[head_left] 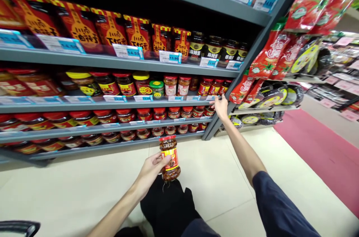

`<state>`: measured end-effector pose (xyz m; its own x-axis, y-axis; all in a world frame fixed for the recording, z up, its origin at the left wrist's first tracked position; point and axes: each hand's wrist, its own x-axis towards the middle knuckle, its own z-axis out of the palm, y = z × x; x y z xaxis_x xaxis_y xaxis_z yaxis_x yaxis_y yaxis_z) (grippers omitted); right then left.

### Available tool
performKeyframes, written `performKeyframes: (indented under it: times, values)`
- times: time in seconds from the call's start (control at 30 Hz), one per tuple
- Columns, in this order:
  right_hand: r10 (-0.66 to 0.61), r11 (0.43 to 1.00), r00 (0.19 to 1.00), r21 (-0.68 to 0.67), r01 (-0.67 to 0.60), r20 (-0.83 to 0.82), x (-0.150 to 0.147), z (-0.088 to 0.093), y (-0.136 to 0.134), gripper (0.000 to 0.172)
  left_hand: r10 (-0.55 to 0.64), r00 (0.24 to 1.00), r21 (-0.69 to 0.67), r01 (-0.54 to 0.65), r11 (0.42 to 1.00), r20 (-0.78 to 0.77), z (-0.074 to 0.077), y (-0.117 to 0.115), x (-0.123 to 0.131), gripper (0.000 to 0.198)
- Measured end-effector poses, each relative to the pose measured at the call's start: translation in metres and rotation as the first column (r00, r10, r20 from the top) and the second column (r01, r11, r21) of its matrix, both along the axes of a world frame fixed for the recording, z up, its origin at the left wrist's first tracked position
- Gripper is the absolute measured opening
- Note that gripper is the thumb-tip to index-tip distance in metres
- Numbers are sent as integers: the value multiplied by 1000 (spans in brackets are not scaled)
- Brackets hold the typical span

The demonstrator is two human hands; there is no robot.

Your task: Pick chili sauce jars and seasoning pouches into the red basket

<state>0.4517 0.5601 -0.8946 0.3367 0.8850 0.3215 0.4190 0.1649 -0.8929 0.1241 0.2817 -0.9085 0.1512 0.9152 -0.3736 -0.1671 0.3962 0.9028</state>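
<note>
My left hand is closed around a glass jar of chili sauce with a red lid and a red-and-yellow label. The jar is held nearly upright above my knees, its dark red contents showing through the glass. My right hand reaches to the right end of a shelf edge, its fingers apart and at the edge beside the upright post. Whether it touches the edge I cannot tell. Just above those fingers stand small red-lidded jars with red-and-yellow labels.
Lower shelves carry rows of red-lidded jars. Boxed jars with price tags fill the shelf above. Red packets and round black packages are to the right. Below lies a pale tiled floor; a dark curved object is at lower left.
</note>
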Motion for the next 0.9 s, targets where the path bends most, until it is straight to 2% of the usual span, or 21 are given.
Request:
performKeyframes:
  times: [0.17, 0.33, 0.57, 0.9]
  values:
    - [16, 999, 1000, -45, -16, 0, 5, 4, 1, 69, 16, 1000, -17, -16, 1000, -6, -2, -1, -1, 77]
    - [35, 995, 999, -88, -36, -6, 6, 9, -6, 65, -21, 1000, -9, 21, 1000, -4, -3, 0, -2, 70]
    - [64, 989, 998, -137, -62, 6, 10, 13, -13, 63, -33, 999, -17, 33, 999, -14, -5, 2, -4, 71]
    - [35, 984, 996, -176, -21, 80, 15, 18, -6, 57, -33, 999, -35, 32, 999, -7, -4, 5, -2, 76]
